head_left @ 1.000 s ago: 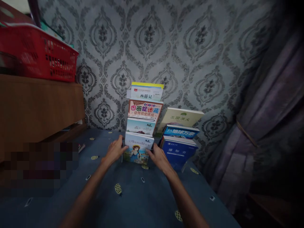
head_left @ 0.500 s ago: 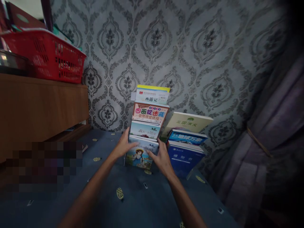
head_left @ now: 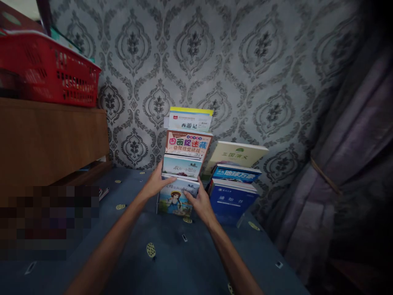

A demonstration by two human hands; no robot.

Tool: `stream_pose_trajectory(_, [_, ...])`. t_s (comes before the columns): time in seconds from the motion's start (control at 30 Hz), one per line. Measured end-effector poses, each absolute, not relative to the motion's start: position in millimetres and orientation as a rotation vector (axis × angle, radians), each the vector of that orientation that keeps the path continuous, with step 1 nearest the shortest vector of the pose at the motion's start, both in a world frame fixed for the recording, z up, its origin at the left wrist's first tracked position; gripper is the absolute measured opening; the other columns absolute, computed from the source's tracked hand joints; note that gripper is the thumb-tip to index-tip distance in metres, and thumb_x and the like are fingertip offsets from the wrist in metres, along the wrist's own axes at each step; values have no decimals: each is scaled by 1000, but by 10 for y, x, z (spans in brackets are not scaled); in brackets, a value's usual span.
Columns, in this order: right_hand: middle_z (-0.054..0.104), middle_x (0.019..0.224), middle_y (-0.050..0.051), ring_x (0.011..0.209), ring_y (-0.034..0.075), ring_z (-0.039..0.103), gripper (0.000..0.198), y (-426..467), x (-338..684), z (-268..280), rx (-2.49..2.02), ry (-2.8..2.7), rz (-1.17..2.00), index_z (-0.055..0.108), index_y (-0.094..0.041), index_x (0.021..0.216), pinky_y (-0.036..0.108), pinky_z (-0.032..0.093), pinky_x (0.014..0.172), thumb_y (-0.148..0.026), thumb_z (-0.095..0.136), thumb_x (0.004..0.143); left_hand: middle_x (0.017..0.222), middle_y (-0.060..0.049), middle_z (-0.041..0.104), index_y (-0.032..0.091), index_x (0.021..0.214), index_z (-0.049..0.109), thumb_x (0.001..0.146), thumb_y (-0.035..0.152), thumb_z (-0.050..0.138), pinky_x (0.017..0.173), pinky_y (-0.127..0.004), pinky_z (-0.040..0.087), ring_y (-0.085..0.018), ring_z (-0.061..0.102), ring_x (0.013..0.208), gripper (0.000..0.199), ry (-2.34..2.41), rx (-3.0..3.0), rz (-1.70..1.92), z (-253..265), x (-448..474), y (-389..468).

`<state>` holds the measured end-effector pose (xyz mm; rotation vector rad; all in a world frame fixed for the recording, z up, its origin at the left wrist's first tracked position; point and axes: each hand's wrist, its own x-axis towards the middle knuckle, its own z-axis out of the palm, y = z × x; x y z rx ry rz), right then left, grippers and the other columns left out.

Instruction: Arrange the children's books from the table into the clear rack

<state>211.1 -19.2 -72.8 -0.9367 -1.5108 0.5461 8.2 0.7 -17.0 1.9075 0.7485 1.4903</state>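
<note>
A row of upright books leans back in steps against the wall. In front stands a picture book (head_left: 175,203) with a drawn figure in a hat on its cover. My left hand (head_left: 156,180) grips its left edge, thumb across the top of the cover. On the opposite edge my right hand (head_left: 201,203) is closed, its thumb also on the front. Whether the fingers reach round the pale blue book (head_left: 181,166) behind is hidden. Further back are a brown-red puzzle book (head_left: 188,143) and a white book with a yellow top (head_left: 190,119).
Right of my hands is a second row: a dark blue book (head_left: 233,205), a bright blue book (head_left: 236,174) and a pale green book (head_left: 238,153). A red basket (head_left: 76,78) sits on a wooden cabinet (head_left: 52,139) at left. A tied curtain (head_left: 319,205) hangs at right.
The whole scene has shifted slightly left in view. Both hands stay at the sides of the front picture book, and the books keep their arrangement.
</note>
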Motion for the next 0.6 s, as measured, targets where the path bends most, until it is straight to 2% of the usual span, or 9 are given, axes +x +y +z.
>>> stream_pose_trajectory(0.4, [53,142,17,127,31,54,91,-219,2087,-717,-987,-1517,558,33,-16,149,51,41,109,-54,68,75,153,-13,40,18,153,23,83,45,66,119,-45,28,-29,35,142,87,946,2059,1483,-207,109,-125])
stream_pose_trajectory(0.6, [41,153,17,138,31,44,98,-329,2075,-644,-960,-1448,659,30,-16,151,49,34,115,-62,69,73,161,-16,24,12,154,20,83,57,61,122,-45,20,-31,21,149,94,1126,1961,1352,-340,-117,-235])
